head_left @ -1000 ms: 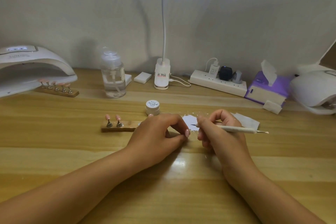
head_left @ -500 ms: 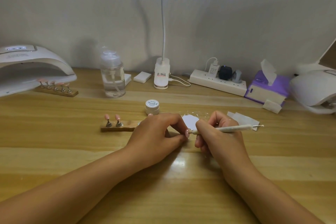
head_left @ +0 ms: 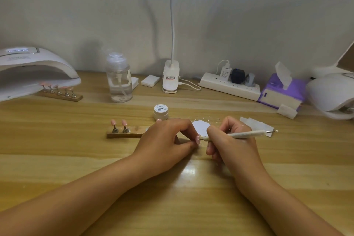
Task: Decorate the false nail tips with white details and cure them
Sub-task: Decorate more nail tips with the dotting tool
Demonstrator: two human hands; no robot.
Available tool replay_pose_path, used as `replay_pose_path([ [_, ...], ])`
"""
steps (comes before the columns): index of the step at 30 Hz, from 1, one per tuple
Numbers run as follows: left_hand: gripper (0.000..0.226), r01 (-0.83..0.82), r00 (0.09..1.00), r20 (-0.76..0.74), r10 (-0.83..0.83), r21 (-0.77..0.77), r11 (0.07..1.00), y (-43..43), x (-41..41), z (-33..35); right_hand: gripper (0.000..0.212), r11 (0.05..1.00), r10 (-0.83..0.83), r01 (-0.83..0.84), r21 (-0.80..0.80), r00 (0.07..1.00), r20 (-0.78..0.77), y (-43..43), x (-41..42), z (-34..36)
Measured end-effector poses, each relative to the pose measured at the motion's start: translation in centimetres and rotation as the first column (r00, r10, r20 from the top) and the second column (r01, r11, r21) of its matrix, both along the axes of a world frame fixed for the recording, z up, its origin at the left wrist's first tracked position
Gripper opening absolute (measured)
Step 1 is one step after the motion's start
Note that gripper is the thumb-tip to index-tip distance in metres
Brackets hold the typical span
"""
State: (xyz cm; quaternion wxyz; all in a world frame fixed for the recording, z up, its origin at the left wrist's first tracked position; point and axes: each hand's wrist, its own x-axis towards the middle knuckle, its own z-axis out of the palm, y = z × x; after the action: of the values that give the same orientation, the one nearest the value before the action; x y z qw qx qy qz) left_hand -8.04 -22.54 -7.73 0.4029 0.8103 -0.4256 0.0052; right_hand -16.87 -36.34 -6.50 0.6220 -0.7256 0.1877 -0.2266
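My left hand (head_left: 166, 136) pinches a pink false nail tip (head_left: 197, 138) near the table's middle. My right hand (head_left: 228, 142) holds a white dotting pen (head_left: 247, 133) like a pencil, its fine point touching that nail tip. Just behind my left hand lies a wooden holder strip (head_left: 124, 133) with two pink nail tips standing on metal stands. A small white jar of paint gel (head_left: 161, 111) stands behind it. A white palette paper (head_left: 200, 125) with white smears lies behind my hands. A second holder (head_left: 61, 93) with several pink tips sits partly under the white curing lamp (head_left: 32, 71) at the far left.
A clear pump bottle (head_left: 119, 78), a clip lamp's base (head_left: 170, 76), a power strip (head_left: 229, 85), a purple tissue pack (head_left: 281, 92) and a second white lamp (head_left: 333, 94) line the back of the wooden table. White wipes (head_left: 256, 124) lie to the right of my hands.
My right hand brought the pen's point from the white palette paper down and left to the nail tip pinched in my left hand. My left hand stayed in place.
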Motion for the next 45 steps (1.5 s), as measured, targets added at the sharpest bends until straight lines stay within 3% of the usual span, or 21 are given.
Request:
replay_pose_path([
  [3, 0.003, -0.004, 1.000, 0.004, 0.004, 0.008, 1.000, 0.0, 0.0, 0.0, 0.032, 1.000, -0.015, 0.014, 0.008, 1.000, 0.024, -0.2, 0.0, -0.2],
  [9, 0.016, -0.014, 1.000, -0.012, 0.014, 0.007, 1.000, -0.1, 0.0, -0.1, 0.026, 0.983, -0.130, 0.105, 0.153, 0.978, 0.166, -0.4, -0.1, 0.2],
  [13, 0.010, -0.012, 1.000, -0.019, 0.012, 0.011, 1.000, 0.0, -0.1, -0.1, 0.026, 0.983, -0.184, 0.181, 0.035, 0.949, 0.254, -1.6, -0.1, 0.7],
  [16, 0.007, -0.018, 0.999, -0.031, 0.018, 0.007, 1.000, 0.0, 0.0, -0.1, 0.024, 0.980, -0.155, 0.172, -0.099, 0.974, 0.166, -2.3, 0.0, 0.5],
  [21, 0.009, -0.018, 0.998, -0.059, 0.018, 0.006, 1.000, 0.0, -0.1, -0.1, 0.012, 0.976, -0.180, 0.183, -0.116, 0.983, 0.037, -3.1, 0.3, -0.3],
  [26, 0.010, -0.031, 0.998, -0.046, 0.032, 0.021, 0.999, -0.1, -0.2, 0.0, 0.023, 0.955, -0.163, 0.147, -0.257, 0.986, -0.042, -3.1, 0.5, -0.5],
  [45, 0.014, -0.046, 0.999, -0.023, 0.047, 0.047, 0.998, -0.1, -0.3, 0.2, 0.020, 0.951, -0.117, 0.075, -0.300, 0.986, -0.123, -2.8, 0.5, -0.5],
])
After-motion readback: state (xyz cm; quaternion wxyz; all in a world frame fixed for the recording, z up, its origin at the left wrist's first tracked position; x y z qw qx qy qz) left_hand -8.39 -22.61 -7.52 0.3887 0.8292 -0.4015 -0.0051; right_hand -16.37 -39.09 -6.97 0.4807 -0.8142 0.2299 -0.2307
